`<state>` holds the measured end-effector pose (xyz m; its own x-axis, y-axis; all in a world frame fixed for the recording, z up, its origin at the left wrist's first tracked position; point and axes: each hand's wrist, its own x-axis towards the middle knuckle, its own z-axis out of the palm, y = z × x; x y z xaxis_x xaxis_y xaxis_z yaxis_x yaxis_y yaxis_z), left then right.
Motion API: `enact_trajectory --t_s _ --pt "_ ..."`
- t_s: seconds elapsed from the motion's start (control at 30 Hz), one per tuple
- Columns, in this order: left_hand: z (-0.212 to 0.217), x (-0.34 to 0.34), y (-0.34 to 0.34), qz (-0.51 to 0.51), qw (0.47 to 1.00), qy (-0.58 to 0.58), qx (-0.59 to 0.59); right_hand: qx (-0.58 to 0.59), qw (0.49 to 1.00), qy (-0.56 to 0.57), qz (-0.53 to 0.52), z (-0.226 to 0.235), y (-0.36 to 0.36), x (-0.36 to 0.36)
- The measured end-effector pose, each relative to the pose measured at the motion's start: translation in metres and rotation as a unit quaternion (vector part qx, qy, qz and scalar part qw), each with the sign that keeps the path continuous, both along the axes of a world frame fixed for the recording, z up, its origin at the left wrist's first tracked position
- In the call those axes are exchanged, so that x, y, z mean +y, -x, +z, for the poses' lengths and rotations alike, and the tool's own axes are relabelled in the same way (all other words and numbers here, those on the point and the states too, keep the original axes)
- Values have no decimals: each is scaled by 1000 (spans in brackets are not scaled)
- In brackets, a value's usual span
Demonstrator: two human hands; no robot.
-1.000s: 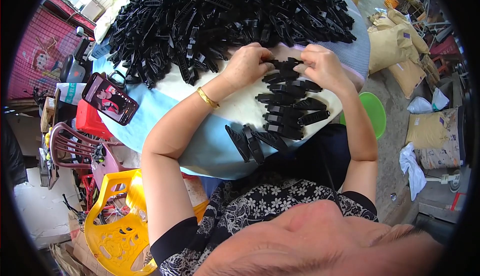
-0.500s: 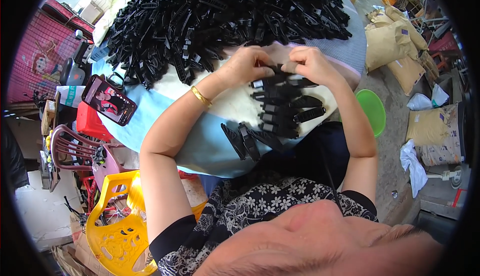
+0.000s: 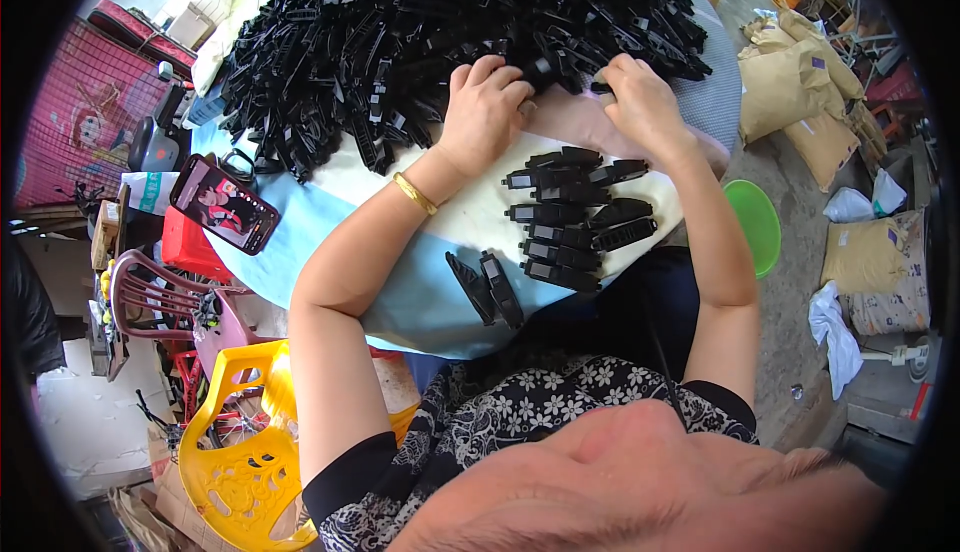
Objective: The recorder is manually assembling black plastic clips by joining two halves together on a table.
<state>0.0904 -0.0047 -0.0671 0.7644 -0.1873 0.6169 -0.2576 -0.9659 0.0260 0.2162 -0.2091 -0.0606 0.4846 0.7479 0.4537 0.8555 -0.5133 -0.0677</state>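
Two hands at the near edge of the black parts heap (image 3: 420, 42): left hand (image 3: 487, 112) curled, grip unclear. Right hand (image 3: 640, 102) pinching a black part. Sorted stack (image 3: 575, 222) just below them.

The person wears a short-sleeved top (image 3: 520, 422) in black with a dense print of small white flowers; the sleeves end above the elbows, one dark cuff showing at the left upper arm and another at the right. Both forearms are bare. A plain gold bangle (image 3: 414, 193) circles the left wrist, narrow and smooth. The left hand (image 3: 483, 112) and the right hand (image 3: 645, 102) are bare, without gloves; no rings can be made out on the fingers.
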Motion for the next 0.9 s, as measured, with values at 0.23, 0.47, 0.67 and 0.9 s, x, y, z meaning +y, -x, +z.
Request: enact_trajectory --t_s 0.23,0.47,0.67,0.9 --pt "9 -19 19 -28 975 193 105 451 846 -237 157 -3 23 -5" --pt "14 -14 14 -15 893 329 307 187 978 -59 71 9 30 -21" --pt "13 -1 8 -84 984 81 135 164 984 -50 40 15 38 -15" --pt "7 -10 12 -67 970 155 173 183 973 -60 123 17 41 -6"
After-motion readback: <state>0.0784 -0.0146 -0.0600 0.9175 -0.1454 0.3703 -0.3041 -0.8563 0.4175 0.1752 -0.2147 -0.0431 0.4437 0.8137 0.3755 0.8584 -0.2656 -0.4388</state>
